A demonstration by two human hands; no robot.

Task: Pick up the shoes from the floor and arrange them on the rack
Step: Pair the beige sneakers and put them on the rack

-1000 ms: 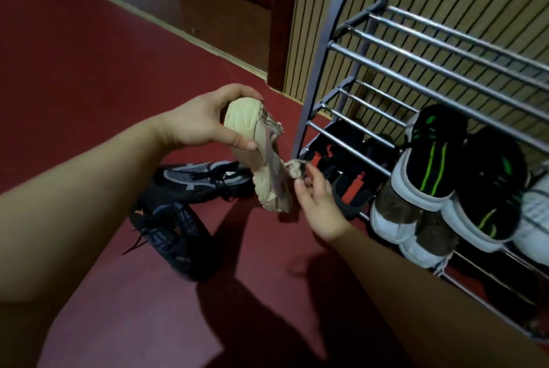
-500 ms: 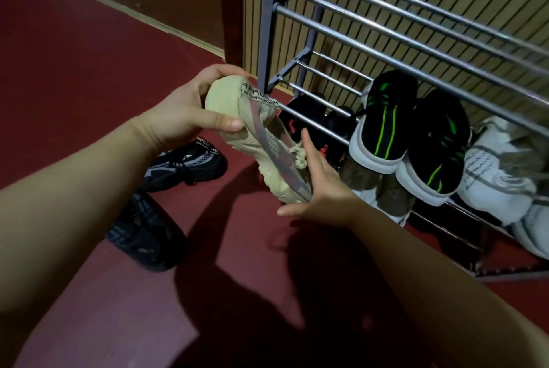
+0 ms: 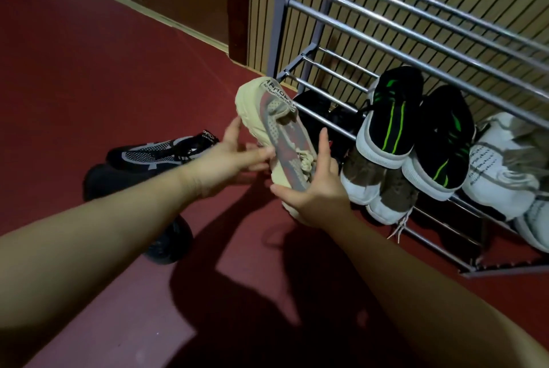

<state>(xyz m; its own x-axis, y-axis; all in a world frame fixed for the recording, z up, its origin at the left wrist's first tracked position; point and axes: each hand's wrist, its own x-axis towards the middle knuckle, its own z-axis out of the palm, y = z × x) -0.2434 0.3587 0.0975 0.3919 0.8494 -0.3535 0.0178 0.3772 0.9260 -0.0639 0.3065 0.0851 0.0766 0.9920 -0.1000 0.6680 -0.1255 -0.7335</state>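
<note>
Right now the beige shoe [image 3: 285, 136] is off the floor, held tilted in the air just in front of the left end of the rack [image 3: 386, 20], heel up and toe down. The right hand [image 3: 315, 192] grasps its toe end, thumb on one side and forefinger reaching up past the laces. The left hand [image 3: 228, 162] rests against the sole with fingers stretched out, thumb raised beside the heel edge. The shoe has a thick cream sole, a grey-and-reddish knit upper, pale laces and dark lettering on the heel tab. Behind it, a black-and-green pair [image 3: 389, 118] and white shoes [image 3: 499, 171] sit on the rack. Two dark shoes [image 3: 154, 153] lie on the red floor [image 3: 89, 70] to the left.
</note>
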